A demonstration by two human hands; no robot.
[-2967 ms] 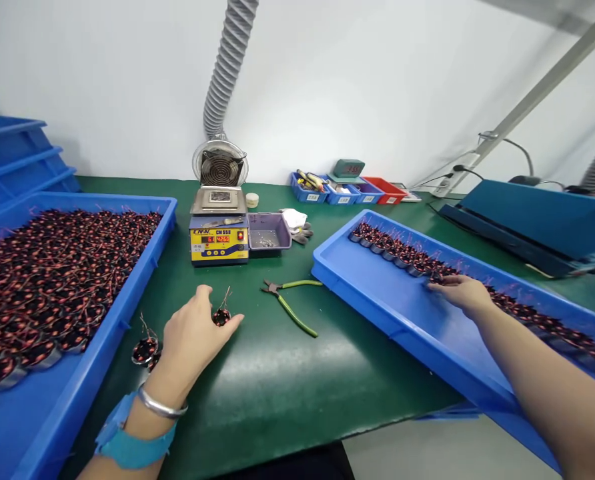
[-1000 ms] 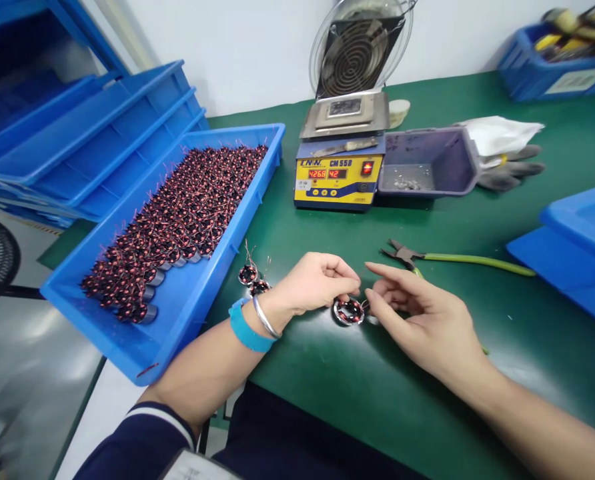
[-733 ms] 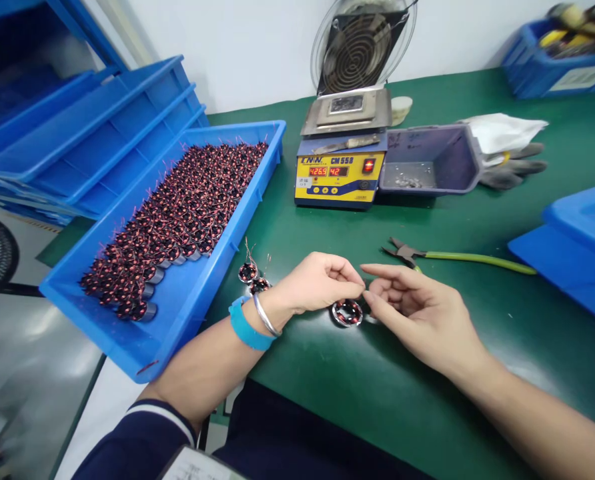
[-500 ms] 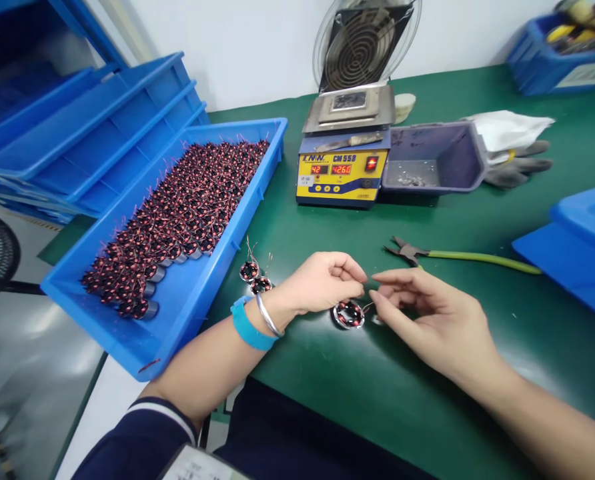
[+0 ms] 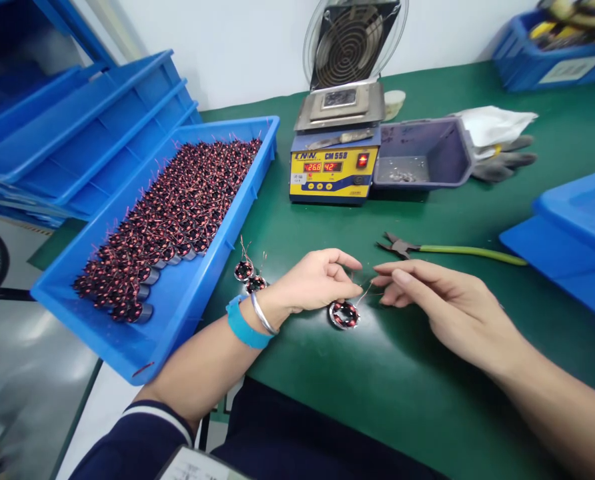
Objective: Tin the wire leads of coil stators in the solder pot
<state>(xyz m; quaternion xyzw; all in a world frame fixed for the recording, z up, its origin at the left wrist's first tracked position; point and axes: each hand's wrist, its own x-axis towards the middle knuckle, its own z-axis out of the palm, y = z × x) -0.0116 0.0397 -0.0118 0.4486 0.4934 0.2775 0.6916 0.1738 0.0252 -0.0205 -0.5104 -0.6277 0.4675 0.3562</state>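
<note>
Coil lies on the mat between both hands; left hand curls over it, right hand pinches its wire lead. Tray holds many coils; cutters lie beyond, a grey bin behind.

The yellow and blue front panel of the solder pot carried black lettering that read "CM 558" beside a brand mark too blurred to read. Its two red displays showed "426" and "42".
</note>
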